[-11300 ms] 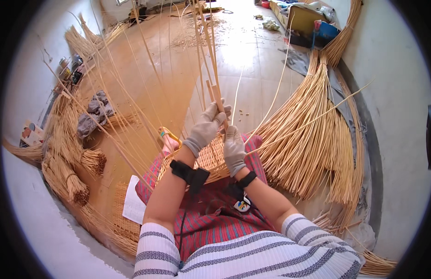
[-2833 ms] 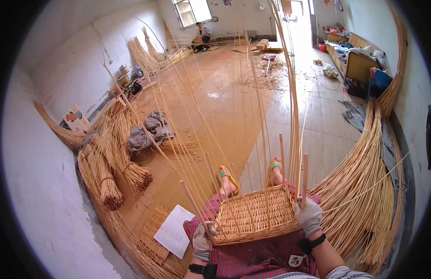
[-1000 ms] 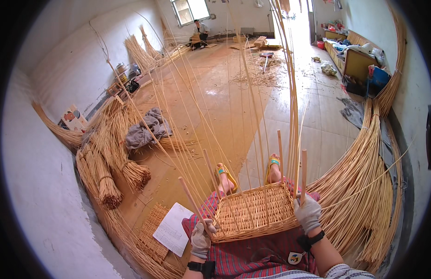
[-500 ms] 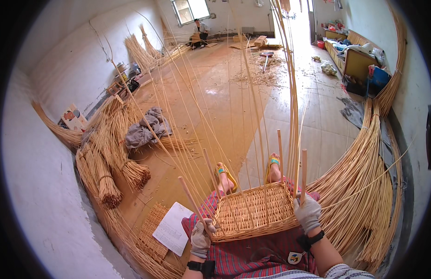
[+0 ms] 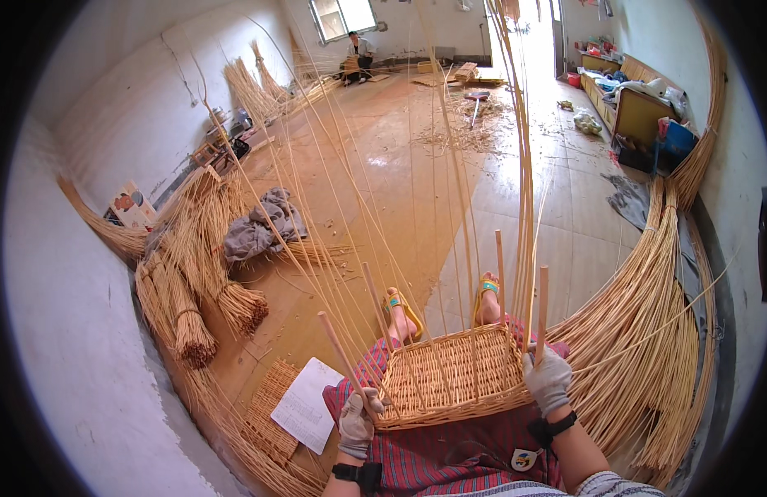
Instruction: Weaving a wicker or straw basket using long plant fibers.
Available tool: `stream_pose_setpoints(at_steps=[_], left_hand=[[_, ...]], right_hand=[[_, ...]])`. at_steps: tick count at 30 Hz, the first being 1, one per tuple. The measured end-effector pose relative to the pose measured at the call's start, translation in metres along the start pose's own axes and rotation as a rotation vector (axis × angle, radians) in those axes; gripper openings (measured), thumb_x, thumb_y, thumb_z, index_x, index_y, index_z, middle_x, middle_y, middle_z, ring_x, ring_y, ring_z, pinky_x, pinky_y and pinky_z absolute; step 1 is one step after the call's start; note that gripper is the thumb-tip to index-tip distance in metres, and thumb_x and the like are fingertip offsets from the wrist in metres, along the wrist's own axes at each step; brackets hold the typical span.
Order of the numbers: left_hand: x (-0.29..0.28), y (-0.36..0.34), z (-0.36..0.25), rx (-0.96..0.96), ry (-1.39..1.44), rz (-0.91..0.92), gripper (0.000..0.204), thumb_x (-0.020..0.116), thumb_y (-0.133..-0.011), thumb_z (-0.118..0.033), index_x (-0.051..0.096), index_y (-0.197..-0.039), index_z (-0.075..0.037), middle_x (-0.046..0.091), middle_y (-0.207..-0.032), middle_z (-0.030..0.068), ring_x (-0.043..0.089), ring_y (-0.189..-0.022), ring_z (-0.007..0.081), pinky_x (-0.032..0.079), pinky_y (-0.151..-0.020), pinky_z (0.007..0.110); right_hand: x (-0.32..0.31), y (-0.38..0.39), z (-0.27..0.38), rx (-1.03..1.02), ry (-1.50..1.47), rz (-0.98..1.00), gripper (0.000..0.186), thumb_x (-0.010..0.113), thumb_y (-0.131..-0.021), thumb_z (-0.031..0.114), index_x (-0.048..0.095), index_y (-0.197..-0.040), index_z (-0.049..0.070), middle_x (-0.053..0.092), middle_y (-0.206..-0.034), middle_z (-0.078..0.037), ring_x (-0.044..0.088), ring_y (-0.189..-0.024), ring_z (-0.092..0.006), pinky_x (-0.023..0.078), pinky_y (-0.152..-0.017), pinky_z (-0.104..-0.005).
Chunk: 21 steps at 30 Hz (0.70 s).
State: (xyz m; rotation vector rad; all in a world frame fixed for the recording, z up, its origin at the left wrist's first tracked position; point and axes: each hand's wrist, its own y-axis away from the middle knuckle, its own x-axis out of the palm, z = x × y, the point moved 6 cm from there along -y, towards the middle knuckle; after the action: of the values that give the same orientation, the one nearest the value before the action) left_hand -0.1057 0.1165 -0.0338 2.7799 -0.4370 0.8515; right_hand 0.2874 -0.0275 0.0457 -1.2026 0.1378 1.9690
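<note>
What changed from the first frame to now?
Hands were close together at upright rods; now spread apart, left hand on the near-left post, right hand on the near-right post. View tilted up. Same: woven basket on the lap, big bundle at right.

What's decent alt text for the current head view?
Gloved left hand and right hand hold wooden posts at the near corners of a shallow woven basket on the wearer's lap, tall canes rising from it. A fan of canes spreads at right; tied bundles and a grey cloth lie at left. Someone sits near the far window.
</note>
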Motion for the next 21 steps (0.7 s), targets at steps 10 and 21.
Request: stream_pose_setpoints(at_steps=[10,21], left_hand=[[-0.006,0.000,0.004,-0.021,-0.013,-0.021,0.043,0.050,-0.104,-0.038,0.063,-0.113,0.003,0.069,-0.082,0.0107,0.067,-0.077,0.0222,0.054,-0.090,0.044],[-0.006,-0.005,0.002,-0.050,-0.002,0.001,0.042,0.054,-0.101,-0.041,0.063,-0.106,0.000,0.068,-0.081,0.0099,0.067,-0.078,0.0225,0.053,-0.090,0.045]], right_hand=[[-0.001,0.000,0.000,0.011,0.005,0.027,0.019,0.076,-0.082,0.024,0.071,-0.097,0.014,0.071,-0.080,-0.011,0.070,-0.072,-0.0311,0.054,-0.066,-0.0406],[0.005,-0.011,0.001,0.028,-0.004,0.170,0.020,0.074,-0.083,0.025,0.070,-0.097,0.011,0.071,-0.080,-0.013,0.070,-0.074,-0.0329,0.054,-0.066,-0.0414]])
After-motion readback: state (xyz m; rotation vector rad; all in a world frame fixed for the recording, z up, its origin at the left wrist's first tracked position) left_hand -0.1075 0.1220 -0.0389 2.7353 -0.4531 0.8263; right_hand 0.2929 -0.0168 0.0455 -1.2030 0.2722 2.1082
